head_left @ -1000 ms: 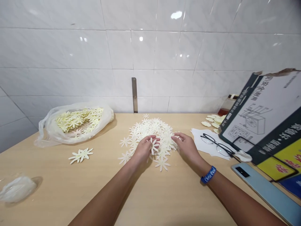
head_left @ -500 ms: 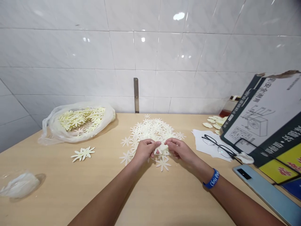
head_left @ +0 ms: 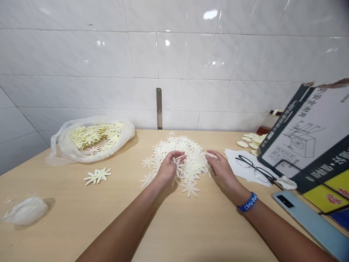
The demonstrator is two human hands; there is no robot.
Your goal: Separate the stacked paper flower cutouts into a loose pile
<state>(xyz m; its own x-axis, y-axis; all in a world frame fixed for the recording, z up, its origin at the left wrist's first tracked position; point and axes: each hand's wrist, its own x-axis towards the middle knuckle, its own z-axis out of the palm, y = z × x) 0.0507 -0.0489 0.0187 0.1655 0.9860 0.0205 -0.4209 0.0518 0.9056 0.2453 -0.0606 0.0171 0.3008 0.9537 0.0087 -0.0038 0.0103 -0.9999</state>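
My left hand [head_left: 167,170] pinches a white flower cutout [head_left: 179,167] between thumb and fingers, in front of a heap of flower cutouts [head_left: 188,145] on the table. At the heap's right edge is my right hand [head_left: 223,173], a blue wristband [head_left: 248,202] on its wrist. Its thumb and fingers are apart, and I see nothing held between them. One loose flower cutout [head_left: 190,188] lies just below the heap. To the left, a few overlapping flower cutouts [head_left: 97,176] lie on their own.
An open plastic bag [head_left: 60,147] of yellowish flower cutouts stands at the left, with a small clear bag [head_left: 27,211] nearer me. At the right are paper [head_left: 231,160], glasses [head_left: 257,170], a phone [head_left: 308,222], a leaning box [head_left: 300,138] and scalloped cutouts [head_left: 252,139].
My right hand has moved right, away from my left hand, and its fingers have spread. The flower cutout in my left hand now shows more plainly. The view has shifted slightly.
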